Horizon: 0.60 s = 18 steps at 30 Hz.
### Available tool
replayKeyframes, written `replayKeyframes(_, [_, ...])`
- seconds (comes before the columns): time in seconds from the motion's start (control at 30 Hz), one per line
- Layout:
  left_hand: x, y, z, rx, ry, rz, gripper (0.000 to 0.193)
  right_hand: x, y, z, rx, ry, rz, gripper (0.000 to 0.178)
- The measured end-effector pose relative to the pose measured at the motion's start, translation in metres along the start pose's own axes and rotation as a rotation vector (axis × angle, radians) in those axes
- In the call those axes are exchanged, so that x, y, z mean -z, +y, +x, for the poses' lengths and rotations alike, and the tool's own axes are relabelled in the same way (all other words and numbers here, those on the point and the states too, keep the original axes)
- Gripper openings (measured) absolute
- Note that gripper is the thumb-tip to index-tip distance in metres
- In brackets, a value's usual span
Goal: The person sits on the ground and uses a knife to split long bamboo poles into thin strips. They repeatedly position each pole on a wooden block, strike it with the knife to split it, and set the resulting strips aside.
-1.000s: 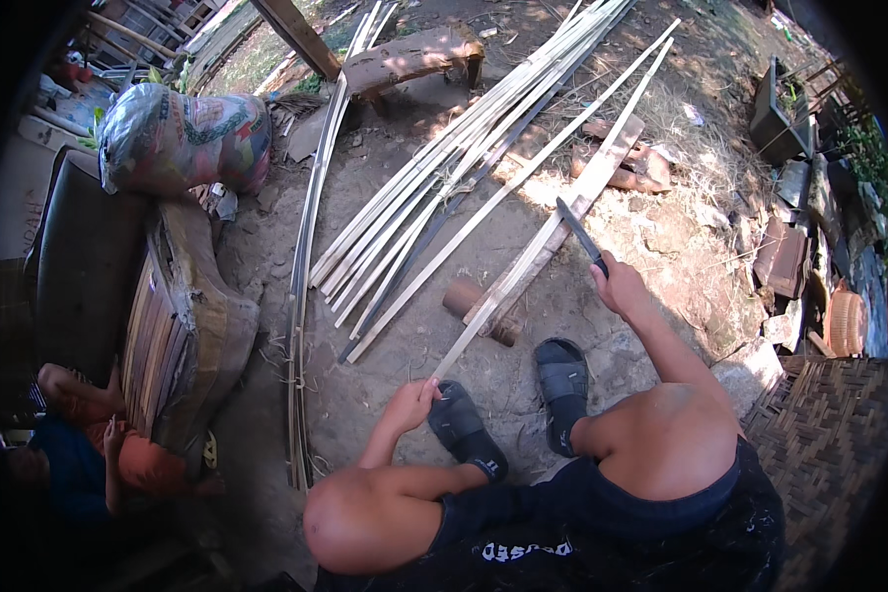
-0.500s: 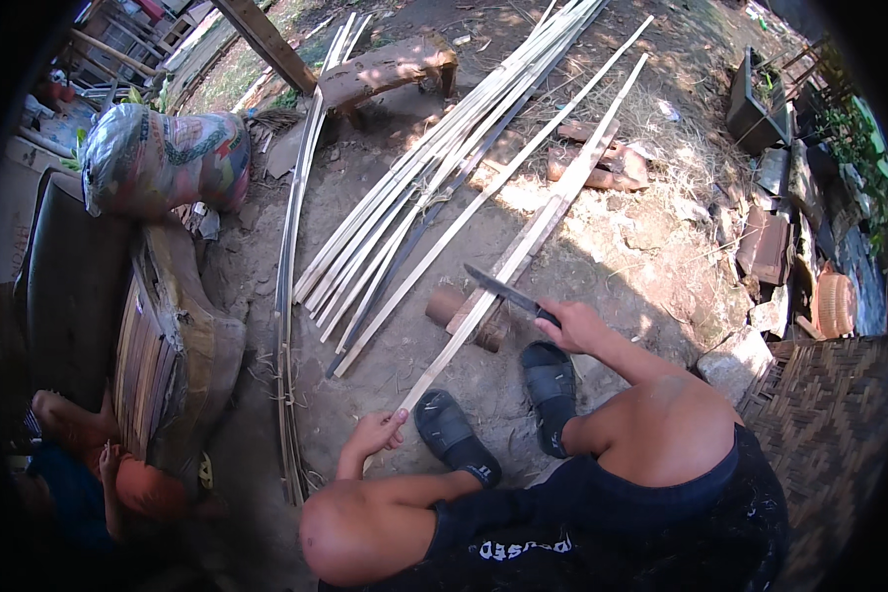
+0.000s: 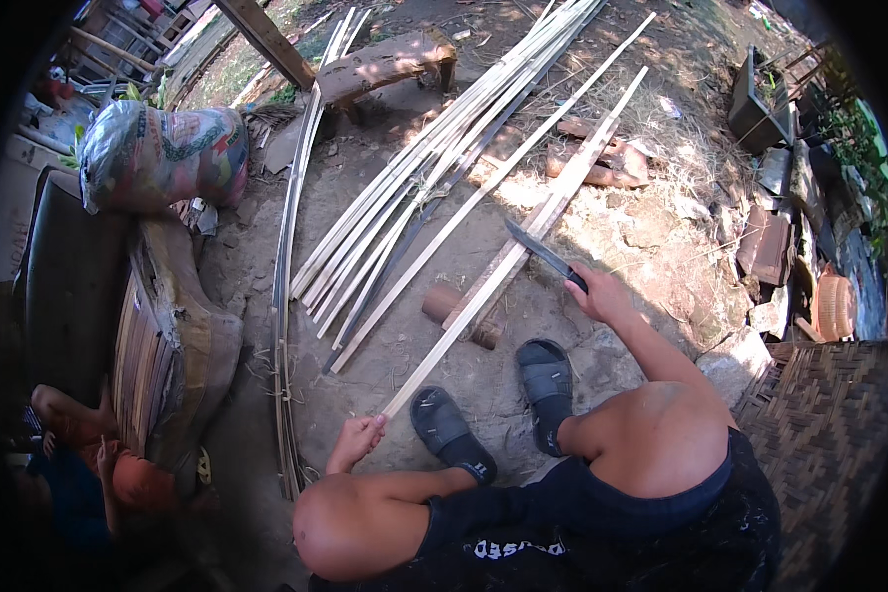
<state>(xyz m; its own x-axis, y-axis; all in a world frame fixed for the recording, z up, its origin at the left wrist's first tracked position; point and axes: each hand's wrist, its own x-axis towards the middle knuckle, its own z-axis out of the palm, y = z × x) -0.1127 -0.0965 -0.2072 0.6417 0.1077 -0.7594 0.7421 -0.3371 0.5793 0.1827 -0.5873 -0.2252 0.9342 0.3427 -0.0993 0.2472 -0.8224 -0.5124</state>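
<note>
My left hand (image 3: 358,438) is closed around the near end of a long pale bamboo strip (image 3: 444,347), beside my left slipper. The strip slants away to the far right over a wooden board (image 3: 481,292), which rests across a short brown block (image 3: 447,304). In my right hand (image 3: 603,295) is the black handle of a long knife (image 3: 546,254). Its dark blade points to the far left and lies across the strip, about midway along it. Whether the edge bites into the strip cannot be made out.
Left of the strip lies a tied bundle of bamboo strips (image 3: 405,202), with another single strip (image 3: 493,182) alongside. More thin strips (image 3: 288,296) run further left, near a stuffed sack (image 3: 163,158). A low wooden bench (image 3: 390,67) stands beyond. Someone sits at lower left, in orange shorts (image 3: 146,485).
My right hand and the knife have moved away and to the right along the strip. My left hand, still gripping the near end, has drawn slightly nearer and to the left.
</note>
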Motion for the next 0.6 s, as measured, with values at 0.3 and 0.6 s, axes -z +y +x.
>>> replayKeyframes(0.3, [-0.016,0.013,0.018,-0.049,0.016,0.033,0.055,-0.017,-0.045,-0.032,0.25,-0.19,-0.085,0.04])
replayKeyframes(0.6, [-0.026,0.044,0.025,-0.055,-0.06,-0.038,0.047,-0.008,-0.027,-0.003,0.012,-0.032,0.011,0.04])
